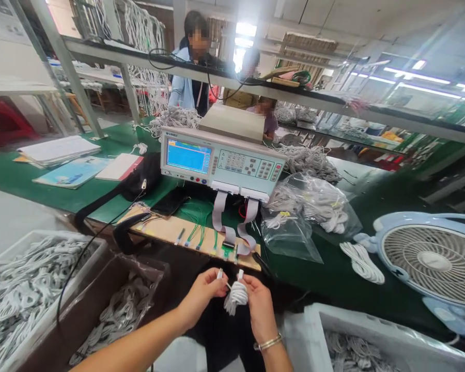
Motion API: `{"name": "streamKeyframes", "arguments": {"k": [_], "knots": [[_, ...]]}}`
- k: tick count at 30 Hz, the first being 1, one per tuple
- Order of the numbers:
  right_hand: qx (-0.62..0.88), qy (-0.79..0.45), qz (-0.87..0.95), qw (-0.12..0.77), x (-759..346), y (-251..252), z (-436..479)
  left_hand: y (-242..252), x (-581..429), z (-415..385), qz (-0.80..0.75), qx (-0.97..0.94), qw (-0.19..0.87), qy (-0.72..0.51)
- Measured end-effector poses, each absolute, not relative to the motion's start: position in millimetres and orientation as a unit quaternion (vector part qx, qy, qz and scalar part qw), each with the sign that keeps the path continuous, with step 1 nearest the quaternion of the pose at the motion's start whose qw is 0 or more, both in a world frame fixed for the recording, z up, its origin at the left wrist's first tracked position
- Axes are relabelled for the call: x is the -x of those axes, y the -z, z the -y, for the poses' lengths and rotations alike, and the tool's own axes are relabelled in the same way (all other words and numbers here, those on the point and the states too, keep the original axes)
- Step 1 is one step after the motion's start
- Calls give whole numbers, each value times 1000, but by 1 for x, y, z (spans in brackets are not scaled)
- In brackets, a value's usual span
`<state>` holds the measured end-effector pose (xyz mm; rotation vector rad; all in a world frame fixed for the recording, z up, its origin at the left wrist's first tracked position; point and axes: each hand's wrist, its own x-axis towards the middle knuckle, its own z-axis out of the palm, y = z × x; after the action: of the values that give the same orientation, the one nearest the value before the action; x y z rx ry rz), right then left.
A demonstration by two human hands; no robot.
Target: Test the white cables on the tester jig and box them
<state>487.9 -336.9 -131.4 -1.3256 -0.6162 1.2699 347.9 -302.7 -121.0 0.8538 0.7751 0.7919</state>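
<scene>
Between my hands hangs a white bundled cable (237,295), its coil nearest my right fingers. My left hand (206,289) pinches one small white plug end of it. With the thumb and fingers closed, my right hand (259,302) grips the other white connector (240,275) beside the coil. Just beyond both hands lies a wooden board (166,230) with small sockets and green wires along its front edge. Grey ribbon cables (219,212) run from that board up to a bench tester (220,160) with a lit blue screen.
Crates of bundled cables (27,279) stand at the left, and a white foam box (364,330) at the lower right. Plastic bags of cables (294,212), a loose cable bundle (362,262) and a blue fan (430,258) sit on the green bench. Several people are behind the shelf.
</scene>
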Motion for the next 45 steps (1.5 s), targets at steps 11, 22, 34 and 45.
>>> {"name": "streamKeyframes", "arguments": {"k": [11, 22, 34, 45], "knots": [[544, -560, 231, 581, -475, 126, 317, 127, -333, 275, -413, -373, 759, -339], [536, -570, 317, 537, -479, 117, 324, 130, -349, 274, -404, -308, 805, -305], [551, -558, 315, 535, -475, 125, 330, 138, -366, 290, -377, -233, 777, -447], [561, -583, 272, 521, -476, 123, 317, 130, -359, 276, -427, -338, 735, -405]]}}
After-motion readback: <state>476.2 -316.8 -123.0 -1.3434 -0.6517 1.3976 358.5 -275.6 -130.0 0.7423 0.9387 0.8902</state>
